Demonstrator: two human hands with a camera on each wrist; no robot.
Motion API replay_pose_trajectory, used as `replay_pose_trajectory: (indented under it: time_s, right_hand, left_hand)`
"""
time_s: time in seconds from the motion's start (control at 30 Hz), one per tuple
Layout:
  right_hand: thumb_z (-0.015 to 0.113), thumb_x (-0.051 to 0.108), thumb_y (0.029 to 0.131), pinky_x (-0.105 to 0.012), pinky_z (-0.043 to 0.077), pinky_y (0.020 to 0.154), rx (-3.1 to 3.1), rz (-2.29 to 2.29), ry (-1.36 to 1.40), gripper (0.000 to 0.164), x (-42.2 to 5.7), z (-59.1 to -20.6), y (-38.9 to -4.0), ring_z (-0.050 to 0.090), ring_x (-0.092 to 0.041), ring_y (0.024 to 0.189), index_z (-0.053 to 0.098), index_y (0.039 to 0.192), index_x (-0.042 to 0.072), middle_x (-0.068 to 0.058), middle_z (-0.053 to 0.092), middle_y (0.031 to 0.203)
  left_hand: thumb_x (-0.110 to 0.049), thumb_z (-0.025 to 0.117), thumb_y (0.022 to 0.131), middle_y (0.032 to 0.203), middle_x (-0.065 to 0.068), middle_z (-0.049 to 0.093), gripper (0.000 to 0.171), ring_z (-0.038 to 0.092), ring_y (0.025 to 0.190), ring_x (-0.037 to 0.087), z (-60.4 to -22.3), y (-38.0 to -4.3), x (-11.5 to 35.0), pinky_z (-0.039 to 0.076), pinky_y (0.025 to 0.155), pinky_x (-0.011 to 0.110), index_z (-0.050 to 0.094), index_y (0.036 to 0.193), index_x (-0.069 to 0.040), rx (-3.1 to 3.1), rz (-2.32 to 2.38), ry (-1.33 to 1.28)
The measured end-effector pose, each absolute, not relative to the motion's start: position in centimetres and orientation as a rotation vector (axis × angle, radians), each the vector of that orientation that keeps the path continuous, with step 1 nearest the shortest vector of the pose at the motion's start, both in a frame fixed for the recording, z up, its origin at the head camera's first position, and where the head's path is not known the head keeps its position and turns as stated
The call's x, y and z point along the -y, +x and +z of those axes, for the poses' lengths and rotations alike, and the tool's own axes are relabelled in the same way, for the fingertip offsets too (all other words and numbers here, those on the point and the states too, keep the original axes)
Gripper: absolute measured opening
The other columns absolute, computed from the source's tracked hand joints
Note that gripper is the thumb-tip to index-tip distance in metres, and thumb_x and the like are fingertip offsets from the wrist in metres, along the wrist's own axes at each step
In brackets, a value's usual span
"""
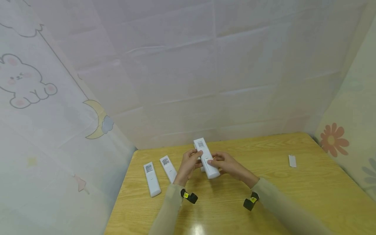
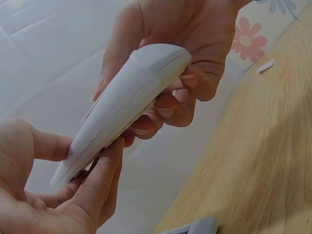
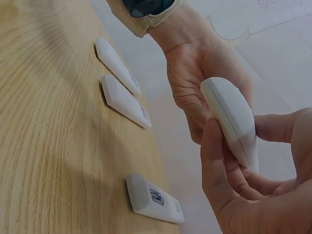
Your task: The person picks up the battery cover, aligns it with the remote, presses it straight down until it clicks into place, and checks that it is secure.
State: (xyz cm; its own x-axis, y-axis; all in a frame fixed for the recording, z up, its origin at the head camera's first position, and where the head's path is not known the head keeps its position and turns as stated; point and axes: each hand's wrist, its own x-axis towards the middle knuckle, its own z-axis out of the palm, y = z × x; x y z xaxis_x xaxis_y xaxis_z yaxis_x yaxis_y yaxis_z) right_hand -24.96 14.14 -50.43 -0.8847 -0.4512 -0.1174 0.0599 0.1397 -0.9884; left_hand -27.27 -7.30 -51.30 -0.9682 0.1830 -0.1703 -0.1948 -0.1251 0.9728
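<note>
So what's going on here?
Someone is holding a long white plastic remote-like device above a light-brown wooden table, left hand near the labelled end, right hand at the thicker end. Two similar white devices lie to the left; a third is mostly hidden behind the held one from above. A small flat white rectangle lies to the right.

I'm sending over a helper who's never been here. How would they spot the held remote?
Start at the table. Above it, the left hand and right hand hold the remote. Other remotes are white too but lie on the table; only this one is lifted.
</note>
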Motion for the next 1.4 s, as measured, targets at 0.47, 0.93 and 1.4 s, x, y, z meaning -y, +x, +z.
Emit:
replay_pose_trajectory:
  time_s: [0.47,0.93,1.4]
  right_hand:
    - [0.067,0.025,0.107,-0.043,0.065,0.076,-2.050,-1.790,-0.345,0.054,-14.0,-50.1,-24.9,0.072,-0.025,0.095,0.050,0.146,-0.007,-0.022,0.070,0.121]
    - [0.068,0.029,0.107,-0.043,0.066,0.079,-2.027,-1.798,-0.341,0.058,-13.6,-50.5,-25.1,0.072,-0.025,0.096,0.049,0.148,-0.007,-0.021,0.070,0.122]
    - [0.070,0.023,0.105,-0.056,0.064,0.094,-2.007,-1.819,-0.407,0.054,-13.7,-50.5,-24.7,0.071,-0.024,0.099,0.052,0.144,-0.010,-0.020,0.068,0.118]
  left_hand:
    - [-0.027,0.066,0.107,0.126,0.024,0.069,0.050,0.077,0.095,0.024,-51.1,-27.2,7.5,0.066,0.079,0.026,0.056,0.142,0.008,-1.904,2.185,-0.005]
    - [-0.026,0.066,0.106,0.123,0.021,0.070,0.045,0.077,0.091,0.021,-51.1,-27.1,7.9,0.065,0.076,0.026,0.060,0.137,0.005,-1.906,2.184,-0.021]
    - [-0.030,0.066,0.107,0.133,0.022,0.065,0.050,0.075,0.100,0.023,-51.1,-27.4,9.1,0.065,0.085,0.028,0.057,0.143,0.004,-1.916,2.191,-0.052]
